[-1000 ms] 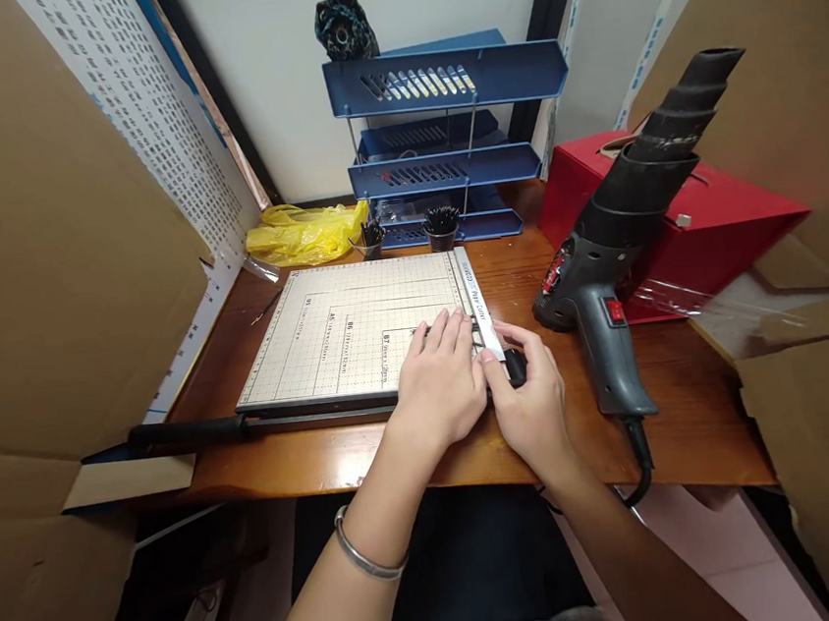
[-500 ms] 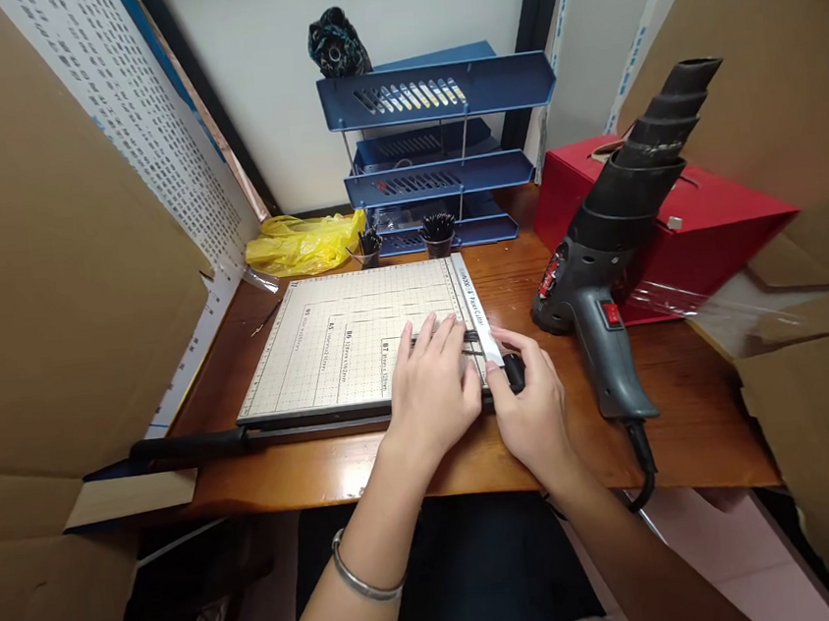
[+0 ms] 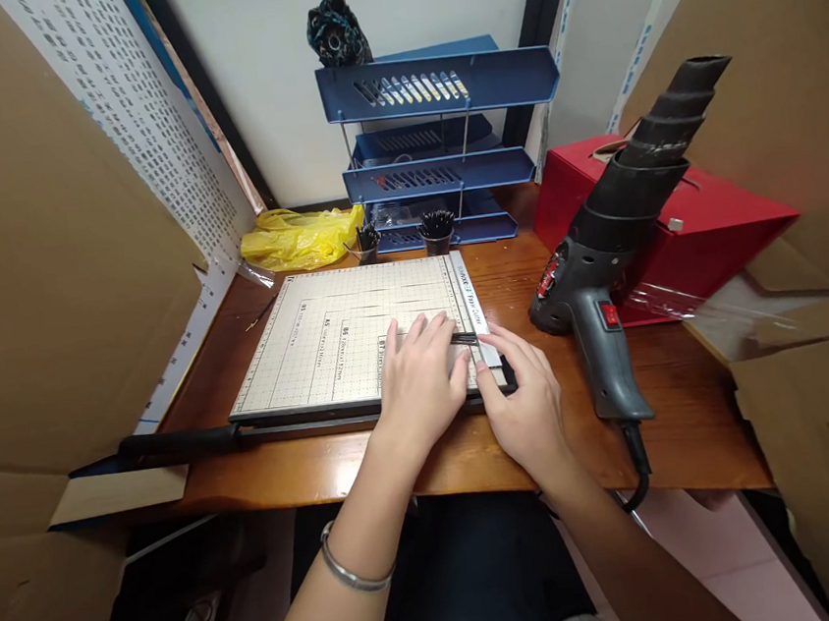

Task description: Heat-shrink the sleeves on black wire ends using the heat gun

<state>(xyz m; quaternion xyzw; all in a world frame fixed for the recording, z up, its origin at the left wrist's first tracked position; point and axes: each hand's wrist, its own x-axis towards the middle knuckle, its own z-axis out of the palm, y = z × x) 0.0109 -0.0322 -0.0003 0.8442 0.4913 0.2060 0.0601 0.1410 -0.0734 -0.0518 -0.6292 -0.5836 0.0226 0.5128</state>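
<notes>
A paper cutter (image 3: 300, 352) with a pale gridded board lies on the wooden table. My left hand (image 3: 421, 369) rests flat on its right half, fingers stretched out. Several thin black strips (image 3: 465, 339) stick out past those fingers towards the cutter's white ruler edge (image 3: 468, 295); their other ends are hidden under the hand. My right hand (image 3: 522, 383) is at the near end of the ruler edge, thumb and index finger apart, fingertips at the strip ends. The cutter's black handle (image 3: 177, 443) lies low at the left.
Two small cups, a left cup (image 3: 367, 246) and a right cup (image 3: 437, 237), hold thin black pieces behind the cutter. A heat gun (image 3: 595, 272) stands at the right before a red box (image 3: 731, 218). Blue trays (image 3: 435, 86) and a yellow bag (image 3: 299, 239) are at the back.
My right hand has shifted slightly left, its fingers now over the ruler edge at the strip ends. The strips lie closer together. The whole view has moved a little.
</notes>
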